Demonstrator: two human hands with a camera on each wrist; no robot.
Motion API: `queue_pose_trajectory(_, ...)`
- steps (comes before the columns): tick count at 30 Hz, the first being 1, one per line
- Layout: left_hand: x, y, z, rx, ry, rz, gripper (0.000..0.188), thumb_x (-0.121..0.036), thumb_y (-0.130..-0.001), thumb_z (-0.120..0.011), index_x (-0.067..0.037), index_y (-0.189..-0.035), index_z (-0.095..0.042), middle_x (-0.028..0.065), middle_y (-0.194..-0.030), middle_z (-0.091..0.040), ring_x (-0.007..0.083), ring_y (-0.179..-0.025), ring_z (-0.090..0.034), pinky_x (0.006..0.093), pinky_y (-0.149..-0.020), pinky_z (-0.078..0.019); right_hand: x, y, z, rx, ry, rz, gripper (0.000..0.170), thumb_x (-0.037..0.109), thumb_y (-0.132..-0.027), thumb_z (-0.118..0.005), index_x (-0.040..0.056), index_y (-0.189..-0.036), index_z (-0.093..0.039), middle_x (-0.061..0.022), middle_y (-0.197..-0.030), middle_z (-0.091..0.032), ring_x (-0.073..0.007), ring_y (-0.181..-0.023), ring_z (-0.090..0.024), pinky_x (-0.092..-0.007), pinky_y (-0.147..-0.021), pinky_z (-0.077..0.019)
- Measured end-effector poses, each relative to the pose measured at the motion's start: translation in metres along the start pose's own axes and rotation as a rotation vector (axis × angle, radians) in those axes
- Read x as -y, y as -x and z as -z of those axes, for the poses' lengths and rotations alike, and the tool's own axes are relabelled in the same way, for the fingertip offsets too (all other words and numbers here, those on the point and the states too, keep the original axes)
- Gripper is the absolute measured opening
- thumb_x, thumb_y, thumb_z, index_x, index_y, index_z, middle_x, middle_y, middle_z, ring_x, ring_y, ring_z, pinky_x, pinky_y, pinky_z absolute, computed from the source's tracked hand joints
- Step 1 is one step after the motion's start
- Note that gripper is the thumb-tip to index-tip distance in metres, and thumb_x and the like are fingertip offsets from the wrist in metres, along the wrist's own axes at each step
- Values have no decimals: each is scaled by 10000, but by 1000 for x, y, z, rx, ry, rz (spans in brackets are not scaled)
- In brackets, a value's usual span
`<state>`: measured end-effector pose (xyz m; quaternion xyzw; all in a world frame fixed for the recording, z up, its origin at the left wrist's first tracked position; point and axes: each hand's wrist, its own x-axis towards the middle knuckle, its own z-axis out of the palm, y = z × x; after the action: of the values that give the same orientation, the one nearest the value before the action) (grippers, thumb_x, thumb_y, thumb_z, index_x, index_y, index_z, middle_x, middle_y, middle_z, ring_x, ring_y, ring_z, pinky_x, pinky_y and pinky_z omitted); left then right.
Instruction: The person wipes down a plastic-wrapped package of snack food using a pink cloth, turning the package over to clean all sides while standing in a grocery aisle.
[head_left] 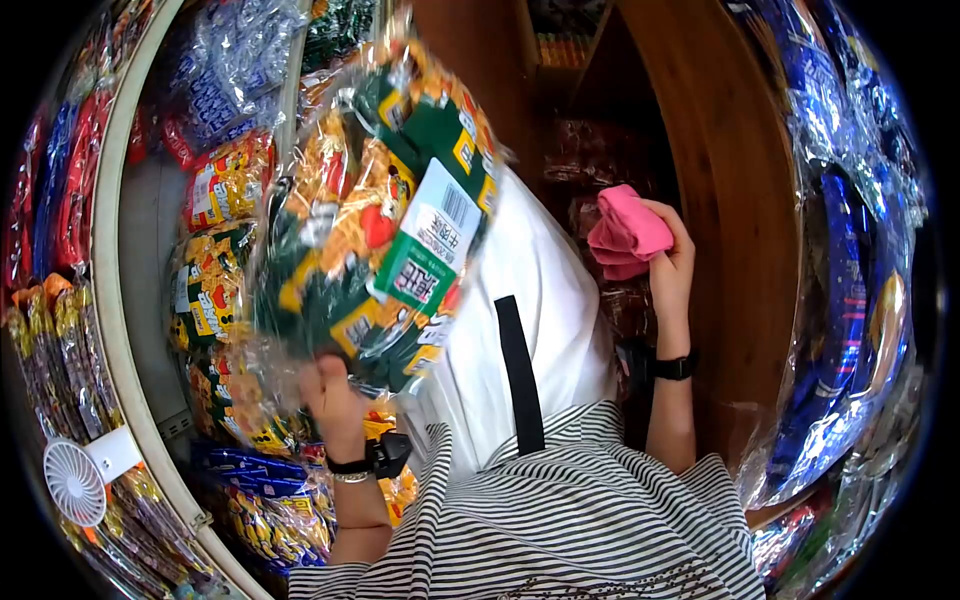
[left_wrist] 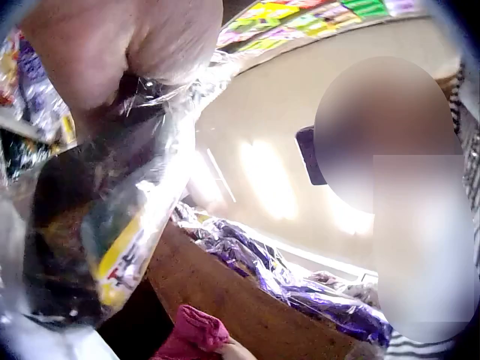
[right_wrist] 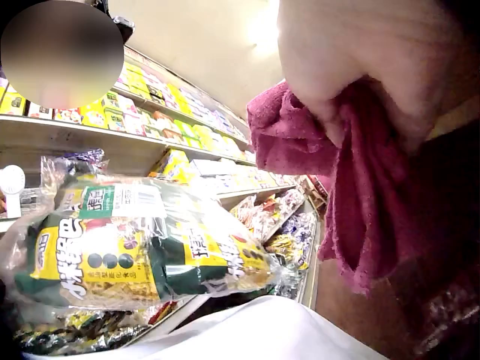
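Note:
My left hand (head_left: 337, 405) grips the gathered plastic at the near end of a large clear bag (head_left: 345, 265). Green and yellow snack packs show through the film, along with a white and green label (head_left: 430, 235). The bag is held up over the left shelf and beside my lap; in the right wrist view the bag (right_wrist: 142, 247) lies across the left side. On the right, my right hand (head_left: 675, 260) pinches a folded pink cloth (head_left: 628, 232) between thumb and fingers. The same cloth (right_wrist: 360, 187) hangs down from the fingers in the right wrist view.
More noodle-snack packs (head_left: 215, 290) fill the shelf at left, behind a pale shelf edge (head_left: 125, 330). A small white fan (head_left: 75, 482) is at the lower left. A wooden panel (head_left: 725, 170) and blue wrapped packs (head_left: 840, 280) stand at right.

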<state>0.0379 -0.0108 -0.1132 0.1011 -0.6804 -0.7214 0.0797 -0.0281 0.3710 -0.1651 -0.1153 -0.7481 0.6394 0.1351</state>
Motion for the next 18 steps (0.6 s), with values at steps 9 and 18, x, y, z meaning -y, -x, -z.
queue_pose_trajectory(9, -48, -18, 12, 796, -808, -418, 307, -162, -701, -682, -304, -952, -786, -6, -1260, -652, 398, -1380, -378, 606, -1136, -168, 25, -18, -14, -202, 110, 136, 363, -61, -832, -444, -18, -1152, -610, -98, -1167, -641, -192, -1124, -568, -307, -1023, -389)
queue_pose_trajectory(18, 38, 11, 43, -172, -306, 130, 569, -69, -905, -613, -121, -1433, -404, 168, -1485, -399, 303, -1383, -369, 420, -1140, -285, 64, -28, -76, -95, 447, 388, 518, -163, -703, -479, 16, -1170, -613, -168, -1117, -657, -284, -1049, -637, -345, -946, -472)
